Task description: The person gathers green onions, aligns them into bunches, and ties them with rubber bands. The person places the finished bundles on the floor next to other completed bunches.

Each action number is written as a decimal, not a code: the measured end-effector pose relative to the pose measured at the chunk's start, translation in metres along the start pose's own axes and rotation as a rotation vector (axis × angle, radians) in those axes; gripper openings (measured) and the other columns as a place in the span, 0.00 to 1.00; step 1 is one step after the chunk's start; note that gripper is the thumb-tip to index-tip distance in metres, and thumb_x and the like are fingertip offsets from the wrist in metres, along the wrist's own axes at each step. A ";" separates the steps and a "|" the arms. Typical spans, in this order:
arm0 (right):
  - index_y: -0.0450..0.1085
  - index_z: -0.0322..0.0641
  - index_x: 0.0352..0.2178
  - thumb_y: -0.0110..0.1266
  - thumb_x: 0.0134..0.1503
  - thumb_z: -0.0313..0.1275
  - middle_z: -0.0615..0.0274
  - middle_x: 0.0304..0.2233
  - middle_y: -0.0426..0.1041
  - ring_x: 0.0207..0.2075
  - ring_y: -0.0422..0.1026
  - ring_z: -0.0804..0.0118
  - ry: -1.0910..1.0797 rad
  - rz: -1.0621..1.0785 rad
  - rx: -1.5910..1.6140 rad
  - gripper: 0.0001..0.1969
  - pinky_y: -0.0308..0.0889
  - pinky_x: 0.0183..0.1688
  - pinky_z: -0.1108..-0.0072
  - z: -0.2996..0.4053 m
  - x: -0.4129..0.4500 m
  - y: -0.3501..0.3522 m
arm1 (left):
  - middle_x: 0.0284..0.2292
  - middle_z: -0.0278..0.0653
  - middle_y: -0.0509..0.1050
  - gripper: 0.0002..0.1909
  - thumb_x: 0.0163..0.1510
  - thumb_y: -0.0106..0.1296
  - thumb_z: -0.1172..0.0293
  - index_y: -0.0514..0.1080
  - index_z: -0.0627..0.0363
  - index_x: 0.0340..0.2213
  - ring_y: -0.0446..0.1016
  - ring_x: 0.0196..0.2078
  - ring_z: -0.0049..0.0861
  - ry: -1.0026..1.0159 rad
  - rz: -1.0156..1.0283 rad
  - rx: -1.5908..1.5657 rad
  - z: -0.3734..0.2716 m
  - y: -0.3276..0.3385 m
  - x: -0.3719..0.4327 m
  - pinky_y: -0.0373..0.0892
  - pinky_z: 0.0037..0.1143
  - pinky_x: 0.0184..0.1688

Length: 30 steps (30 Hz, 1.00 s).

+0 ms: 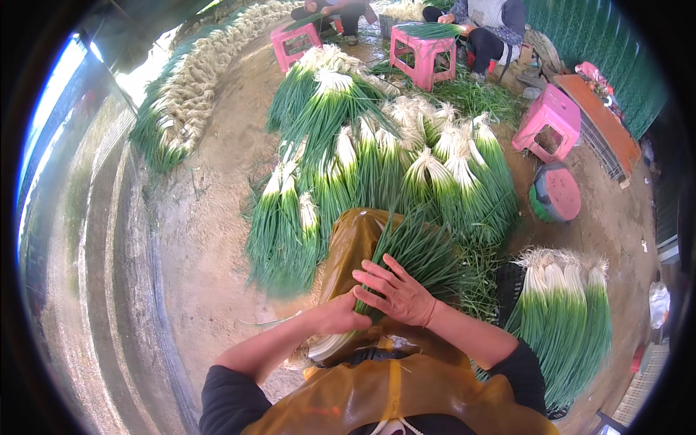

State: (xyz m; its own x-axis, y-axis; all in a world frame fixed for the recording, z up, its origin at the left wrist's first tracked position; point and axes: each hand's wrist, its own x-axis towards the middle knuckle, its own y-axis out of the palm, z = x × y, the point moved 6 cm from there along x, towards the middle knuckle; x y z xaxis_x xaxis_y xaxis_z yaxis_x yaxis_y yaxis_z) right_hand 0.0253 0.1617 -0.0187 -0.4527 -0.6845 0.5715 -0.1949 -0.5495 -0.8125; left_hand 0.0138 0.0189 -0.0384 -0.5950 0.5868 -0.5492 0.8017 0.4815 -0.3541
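Note:
A bunch of green onions (pixel 416 255) lies across my lap, on a translucent brown apron (pixel 348 234). Its white ends point down to the left and its green leaves fan out to the upper right. My left hand (pixel 340 314) is closed around the stalks near the white part. Over the leaves just above it rests my right hand (pixel 396 293), fingers spread and palm down, gripping nothing that I can make out. In front of my knees stand many tied bundles of green onions (pixel 462 174), roots up. The fingertips of my left hand are partly hidden.
More bundles (pixel 560 321) stand on a black crate at the right. Beyond are pink stools (pixel 423 51), a round pink-topped seat (pixel 560 193), loose leaves and two seated people with onions. A long row of bundles (pixel 190 92) runs along the upper left; plastic sheeting hangs at the left.

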 end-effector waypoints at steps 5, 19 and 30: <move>0.64 0.46 0.57 0.52 0.56 0.29 0.61 0.44 0.69 0.48 0.71 0.60 0.069 -0.141 0.030 0.25 0.67 0.57 0.63 -0.008 0.006 -0.010 | 0.41 0.51 0.77 0.34 0.56 0.52 0.46 0.67 0.67 0.51 0.75 0.47 0.41 0.066 0.104 -0.067 -0.027 -0.012 0.003 0.70 0.33 0.52; 0.66 0.43 0.45 0.58 0.54 0.30 0.67 0.33 0.71 0.41 0.71 0.66 0.606 -1.317 1.376 0.17 0.67 0.53 0.71 -0.193 -0.062 -0.216 | 0.41 0.45 0.77 0.12 0.63 0.48 0.68 0.69 0.62 0.44 0.78 0.41 0.32 0.342 -0.382 -0.981 0.008 -0.076 0.009 0.75 0.30 0.47; 0.65 0.40 0.49 0.55 0.55 0.31 0.66 0.36 0.68 0.41 0.68 0.67 0.563 -1.377 1.305 0.20 0.64 0.53 0.72 -0.192 -0.106 -0.217 | 0.39 0.40 0.78 0.08 0.63 0.48 0.70 0.71 0.58 0.42 0.77 0.40 0.26 0.568 -0.555 -0.917 -0.019 -0.119 -0.011 0.73 0.27 0.44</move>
State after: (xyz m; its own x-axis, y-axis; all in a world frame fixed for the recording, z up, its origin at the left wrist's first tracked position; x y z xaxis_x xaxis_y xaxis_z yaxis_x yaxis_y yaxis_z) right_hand -0.0514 0.4452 0.0747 -0.8070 0.4950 0.3221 -0.0663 -0.6179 0.7834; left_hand -0.0760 -0.0318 0.0239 -0.9694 0.2455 -0.0013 0.2288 0.9052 0.3582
